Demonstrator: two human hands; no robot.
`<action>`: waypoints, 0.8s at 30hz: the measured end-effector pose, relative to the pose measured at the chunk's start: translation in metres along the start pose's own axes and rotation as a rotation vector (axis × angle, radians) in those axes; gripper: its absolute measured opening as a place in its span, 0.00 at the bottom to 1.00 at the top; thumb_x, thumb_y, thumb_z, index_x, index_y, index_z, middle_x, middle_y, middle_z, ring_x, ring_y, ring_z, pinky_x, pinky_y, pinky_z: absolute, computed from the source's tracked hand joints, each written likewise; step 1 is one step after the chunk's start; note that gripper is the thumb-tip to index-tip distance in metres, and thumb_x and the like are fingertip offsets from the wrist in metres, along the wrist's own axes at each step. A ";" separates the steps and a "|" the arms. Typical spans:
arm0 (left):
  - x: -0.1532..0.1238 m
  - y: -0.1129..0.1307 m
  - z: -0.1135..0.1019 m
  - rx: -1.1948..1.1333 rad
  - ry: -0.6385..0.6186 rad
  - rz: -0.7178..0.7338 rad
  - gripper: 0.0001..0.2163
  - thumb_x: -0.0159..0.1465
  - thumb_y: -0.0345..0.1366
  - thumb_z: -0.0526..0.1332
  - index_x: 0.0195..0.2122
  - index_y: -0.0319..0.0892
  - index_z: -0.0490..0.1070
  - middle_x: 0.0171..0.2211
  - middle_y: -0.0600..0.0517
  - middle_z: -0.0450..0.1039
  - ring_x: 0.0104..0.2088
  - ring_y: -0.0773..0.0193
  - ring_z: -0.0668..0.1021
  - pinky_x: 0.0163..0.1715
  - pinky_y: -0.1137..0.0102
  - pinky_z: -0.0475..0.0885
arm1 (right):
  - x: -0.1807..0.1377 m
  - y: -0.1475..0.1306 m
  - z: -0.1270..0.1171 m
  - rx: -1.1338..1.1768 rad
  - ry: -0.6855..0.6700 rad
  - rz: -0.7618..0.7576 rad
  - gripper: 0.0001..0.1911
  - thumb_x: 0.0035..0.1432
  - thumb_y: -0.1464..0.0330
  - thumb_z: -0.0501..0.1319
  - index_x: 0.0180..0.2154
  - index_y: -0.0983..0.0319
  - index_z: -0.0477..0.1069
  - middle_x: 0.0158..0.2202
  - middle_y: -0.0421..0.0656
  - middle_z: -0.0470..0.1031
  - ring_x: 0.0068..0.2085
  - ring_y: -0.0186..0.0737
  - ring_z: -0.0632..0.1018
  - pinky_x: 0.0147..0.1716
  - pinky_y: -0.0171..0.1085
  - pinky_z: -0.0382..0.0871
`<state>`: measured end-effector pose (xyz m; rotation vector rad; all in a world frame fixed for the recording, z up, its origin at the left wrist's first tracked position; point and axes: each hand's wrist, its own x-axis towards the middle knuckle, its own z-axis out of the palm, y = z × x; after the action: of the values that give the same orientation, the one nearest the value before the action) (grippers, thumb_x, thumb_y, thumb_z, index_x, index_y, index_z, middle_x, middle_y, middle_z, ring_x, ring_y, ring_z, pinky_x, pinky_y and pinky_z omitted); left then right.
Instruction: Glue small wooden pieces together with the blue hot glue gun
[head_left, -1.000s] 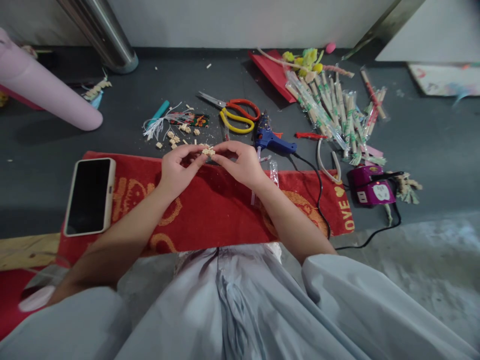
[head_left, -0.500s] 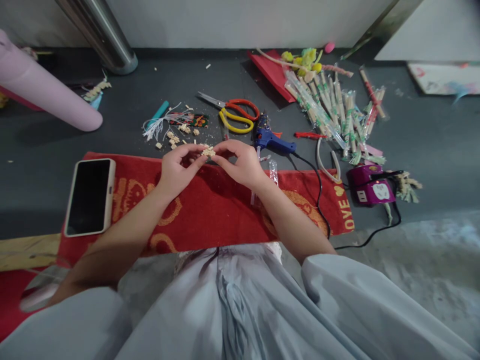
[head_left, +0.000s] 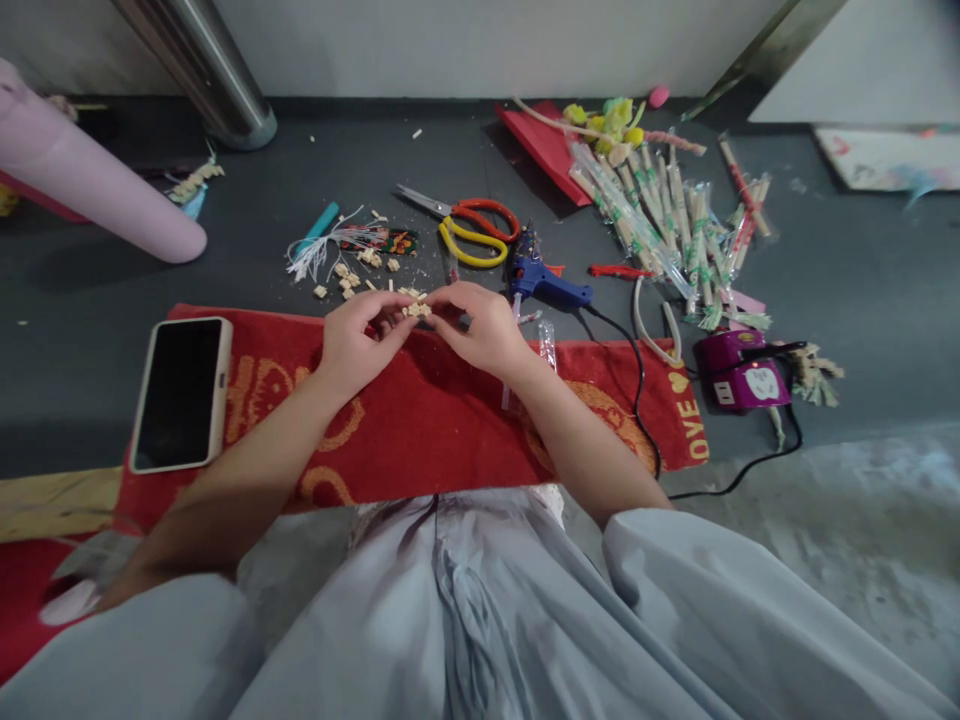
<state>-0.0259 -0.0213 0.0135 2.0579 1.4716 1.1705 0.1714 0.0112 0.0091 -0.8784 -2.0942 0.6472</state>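
Between my fingertips is a small cluster of pale, wood-like pieces [head_left: 417,310], held just over the far edge of a red towel [head_left: 435,430]. My left hand [head_left: 361,338] pinches its left side, and my right hand [head_left: 480,325] pinches its right side. More loose pale pieces [head_left: 346,275] lie on the dark table beyond my left hand, beside a bundle of white threads [head_left: 319,250]. A blue glue gun [head_left: 551,285] rests to the right of my right hand. Scissors [head_left: 476,230] with red and yellow handles lie beyond the hands.
A phone [head_left: 182,395] lies on the towel's left end. A pink bottle [head_left: 97,185] and a metal cylinder [head_left: 225,90] stand at the back left. Several wrapped sticks [head_left: 667,210] are piled at the right, near a purple power socket [head_left: 742,372] with a black cable.
The pale cluster has turned slightly between my fingertips, and my fingers have shifted a little. Everything else stays where it was.
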 end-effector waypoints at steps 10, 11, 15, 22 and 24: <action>-0.003 0.001 -0.002 0.210 -0.082 0.147 0.08 0.66 0.36 0.61 0.44 0.43 0.76 0.31 0.54 0.76 0.26 0.69 0.73 0.32 0.73 0.70 | -0.001 0.004 0.003 -0.028 -0.025 -0.021 0.09 0.64 0.71 0.59 0.44 0.64 0.76 0.40 0.47 0.82 0.41 0.39 0.80 0.45 0.39 0.74; -0.004 0.001 -0.002 0.222 -0.086 0.160 0.08 0.66 0.36 0.60 0.44 0.43 0.76 0.31 0.54 0.77 0.26 0.69 0.73 0.32 0.73 0.69 | -0.001 0.004 0.003 -0.027 -0.028 -0.022 0.10 0.63 0.71 0.59 0.44 0.64 0.76 0.40 0.47 0.82 0.41 0.39 0.80 0.45 0.39 0.74; -0.005 0.002 -0.002 0.255 -0.097 0.183 0.08 0.66 0.35 0.60 0.44 0.43 0.76 0.31 0.54 0.76 0.26 0.69 0.73 0.31 0.73 0.68 | -0.001 0.004 0.002 -0.022 -0.043 -0.018 0.11 0.62 0.73 0.59 0.44 0.65 0.76 0.41 0.48 0.81 0.42 0.39 0.80 0.45 0.38 0.73; -0.005 0.004 -0.001 0.251 -0.082 0.138 0.08 0.65 0.35 0.60 0.44 0.43 0.76 0.31 0.54 0.76 0.26 0.68 0.72 0.32 0.72 0.69 | -0.001 0.005 0.003 -0.004 -0.048 -0.009 0.10 0.63 0.73 0.58 0.44 0.66 0.76 0.40 0.48 0.81 0.43 0.40 0.80 0.46 0.39 0.73; -0.004 0.004 -0.001 0.234 -0.071 0.119 0.09 0.65 0.35 0.61 0.44 0.43 0.76 0.30 0.54 0.76 0.25 0.69 0.72 0.31 0.72 0.69 | -0.001 0.005 0.002 -0.001 -0.044 -0.001 0.10 0.62 0.73 0.59 0.44 0.65 0.76 0.40 0.48 0.81 0.42 0.40 0.80 0.46 0.40 0.74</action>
<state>-0.0249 -0.0265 0.0152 2.3461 1.5332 0.9955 0.1717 0.0131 0.0041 -0.8713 -2.1347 0.6706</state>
